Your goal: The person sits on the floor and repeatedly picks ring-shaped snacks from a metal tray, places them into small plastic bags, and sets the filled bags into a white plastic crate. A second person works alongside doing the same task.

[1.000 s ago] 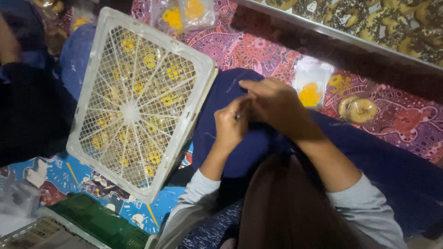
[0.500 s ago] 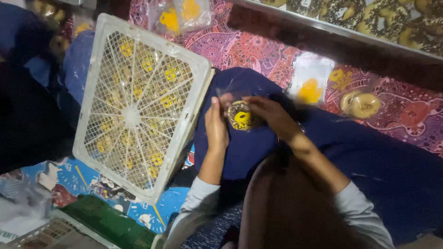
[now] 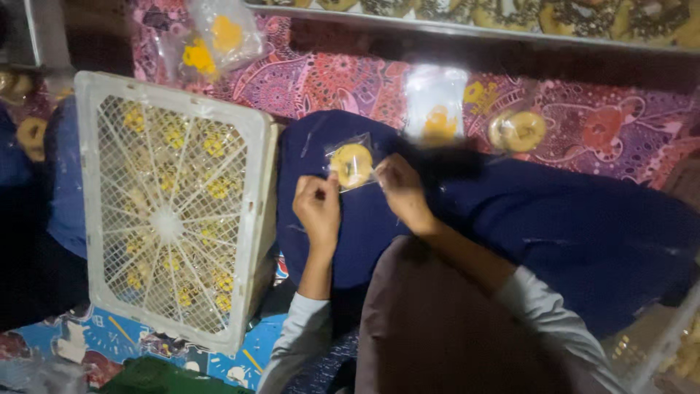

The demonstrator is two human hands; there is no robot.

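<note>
A small clear plastic bag with a yellow round pastry [image 3: 351, 165] rests over my dark blue lap [image 3: 379, 219]. My left hand [image 3: 318, 209] pinches the bag's lower left corner. My right hand [image 3: 402, 191] grips its lower right edge. Both sets of fingers are closed on the plastic. Grey sleeves cover my forearms.
A white mesh tray [image 3: 171, 211] with yellow pieces under it stands at my left. Other bagged pastries lie on the patterned cloth: one [image 3: 435, 109] just beyond my hands, one [image 3: 518, 130] to the right, a pile [image 3: 211, 40] at top left. A long tray [image 3: 510, 14] runs along the top.
My hands were together over my lap a second ago. They have since drawn apart and hold the bagged pastry flat between them, slightly lower and further left.
</note>
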